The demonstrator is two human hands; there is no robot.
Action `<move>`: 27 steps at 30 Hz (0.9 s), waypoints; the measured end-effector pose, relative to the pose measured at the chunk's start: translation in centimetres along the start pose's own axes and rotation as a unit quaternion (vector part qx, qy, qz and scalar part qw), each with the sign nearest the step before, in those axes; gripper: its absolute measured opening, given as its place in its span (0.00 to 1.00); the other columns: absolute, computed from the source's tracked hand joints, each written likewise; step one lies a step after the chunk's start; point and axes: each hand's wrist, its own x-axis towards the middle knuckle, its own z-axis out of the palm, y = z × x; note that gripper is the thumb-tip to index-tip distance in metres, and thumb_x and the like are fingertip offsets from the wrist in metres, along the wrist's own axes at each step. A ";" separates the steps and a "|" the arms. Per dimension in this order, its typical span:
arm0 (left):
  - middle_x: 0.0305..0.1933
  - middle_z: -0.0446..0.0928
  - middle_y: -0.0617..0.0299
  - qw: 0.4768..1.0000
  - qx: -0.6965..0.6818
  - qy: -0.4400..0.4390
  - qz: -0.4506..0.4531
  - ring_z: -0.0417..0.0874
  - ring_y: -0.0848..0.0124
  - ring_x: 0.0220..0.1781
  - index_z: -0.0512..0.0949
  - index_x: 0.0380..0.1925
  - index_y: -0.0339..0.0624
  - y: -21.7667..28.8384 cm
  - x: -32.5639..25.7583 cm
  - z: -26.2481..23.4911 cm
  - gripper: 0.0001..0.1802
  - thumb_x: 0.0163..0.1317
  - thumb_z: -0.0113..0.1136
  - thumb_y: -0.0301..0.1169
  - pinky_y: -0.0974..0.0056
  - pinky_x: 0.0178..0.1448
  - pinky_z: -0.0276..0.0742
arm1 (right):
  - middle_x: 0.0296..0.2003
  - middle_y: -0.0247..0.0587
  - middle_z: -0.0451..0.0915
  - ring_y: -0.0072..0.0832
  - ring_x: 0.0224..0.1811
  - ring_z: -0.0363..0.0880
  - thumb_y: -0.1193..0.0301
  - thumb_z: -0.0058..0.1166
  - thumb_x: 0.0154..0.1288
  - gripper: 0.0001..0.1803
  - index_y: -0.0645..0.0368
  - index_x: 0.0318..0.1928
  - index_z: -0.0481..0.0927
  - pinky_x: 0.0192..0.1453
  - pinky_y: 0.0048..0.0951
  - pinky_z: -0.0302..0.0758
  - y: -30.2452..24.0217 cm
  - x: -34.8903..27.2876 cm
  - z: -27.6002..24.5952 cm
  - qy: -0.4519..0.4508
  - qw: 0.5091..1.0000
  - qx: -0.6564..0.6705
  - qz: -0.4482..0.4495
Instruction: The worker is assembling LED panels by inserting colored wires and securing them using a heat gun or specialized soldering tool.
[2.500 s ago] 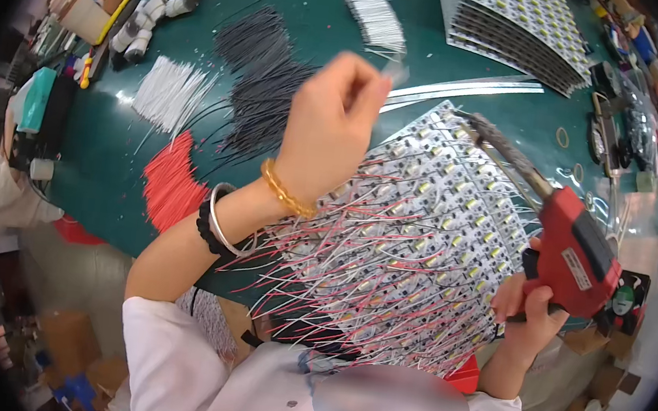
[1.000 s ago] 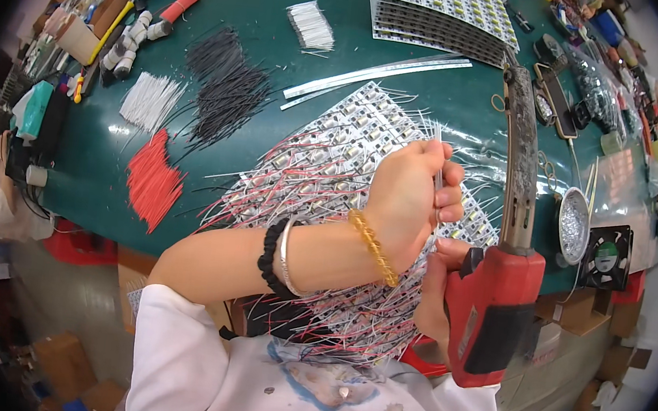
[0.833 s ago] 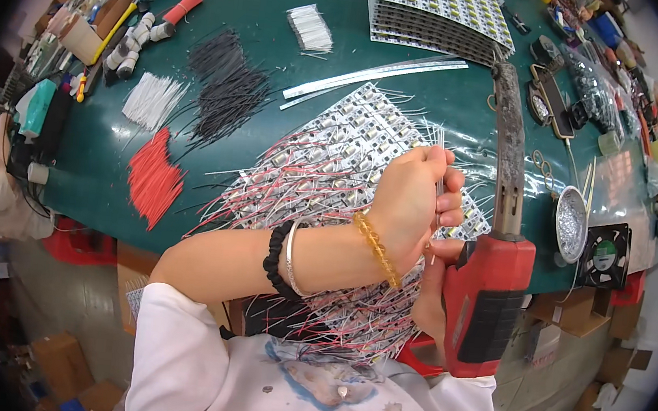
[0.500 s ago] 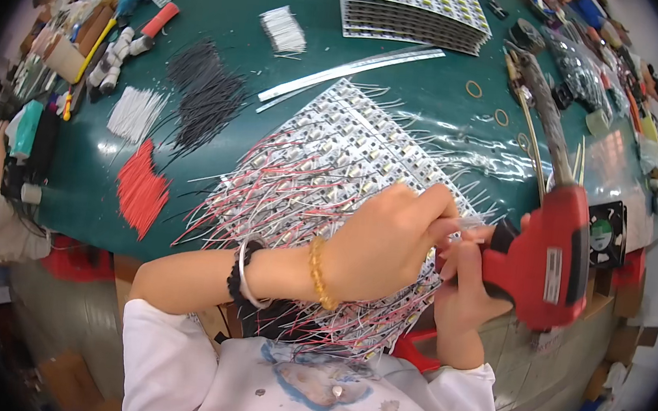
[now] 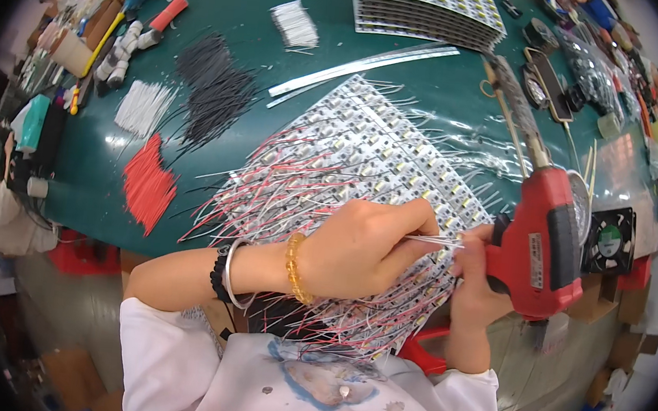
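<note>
My left hand (image 5: 360, 248) is closed, pinching several thin white wires (image 5: 438, 239) between thumb and fingertips. Their far ends reach toward my right hand (image 5: 475, 287), whose thumb and forefinger are close to them; whether it touches them I cannot tell. My right hand is wrapped round the grip of a red and black soldering gun (image 5: 540, 246), its long barrel pointing away from me. Below both hands lies a panel of white circuit boards (image 5: 353, 121). Red, white and black wires stand out from its left and near parts, and pale ones along its right edge.
On the green table (image 5: 84, 198) at left are piles of red wires (image 5: 149, 184), white wires (image 5: 144, 108) and black wires (image 5: 215, 87). Stacked circuit panels (image 5: 426, 17) stand at the back, with metal strips (image 5: 366, 70) before them. A black fan (image 5: 609, 240) sits at right.
My left hand has drawn a little left, away from the right hand, so the white wires show more clearly. The soldering gun has shifted slightly left and up.
</note>
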 end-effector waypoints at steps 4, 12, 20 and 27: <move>0.23 0.76 0.60 0.986 0.125 0.109 -0.036 0.76 0.76 0.24 0.75 0.29 0.37 -2.4 -0.2 -4.6 0.03 0.61 0.57 0.25 0.70 0.27 0.69 | 0.24 0.44 0.75 0.19 0.15 0.65 0.81 0.54 0.60 0.14 0.73 0.45 0.68 0.20 0.22 0.67 0.0 0.7 -2.4 0.037 0.998 -0.029 -0.050; 0.16 0.74 0.65 0.961 0.110 0.150 -0.207 0.71 0.82 0.18 0.74 0.25 0.34 -8.0 1.4 -10.5 0.10 0.60 0.59 0.30 0.73 0.24 0.66 | 0.14 0.35 0.67 0.19 0.11 0.63 0.60 0.53 0.67 0.33 0.78 0.58 0.60 0.19 0.23 0.64 -2.0 2.9 -1.2 -0.105 0.992 0.070 0.006; 0.17 0.73 0.59 0.953 0.142 0.151 -0.221 0.69 0.75 0.22 0.76 0.21 0.32 -10.1 1.9 -10.1 0.14 0.52 0.64 0.34 0.67 0.29 0.65 | 0.11 0.31 0.63 0.19 0.09 0.61 0.56 0.53 0.66 0.35 0.74 0.60 0.61 0.17 0.23 0.61 0.7 3.0 1.8 -0.177 0.967 0.058 0.171; 0.17 0.72 0.60 0.953 0.134 0.141 -0.233 0.68 0.76 0.20 0.75 0.21 0.32 -10.5 2.0 -10.6 0.13 0.51 0.63 0.33 0.68 0.27 0.64 | 0.11 0.30 0.63 0.19 0.08 0.61 0.49 0.55 0.62 0.39 0.74 0.56 0.63 0.15 0.23 0.59 1.7 2.8 3.0 -0.199 0.945 0.067 0.252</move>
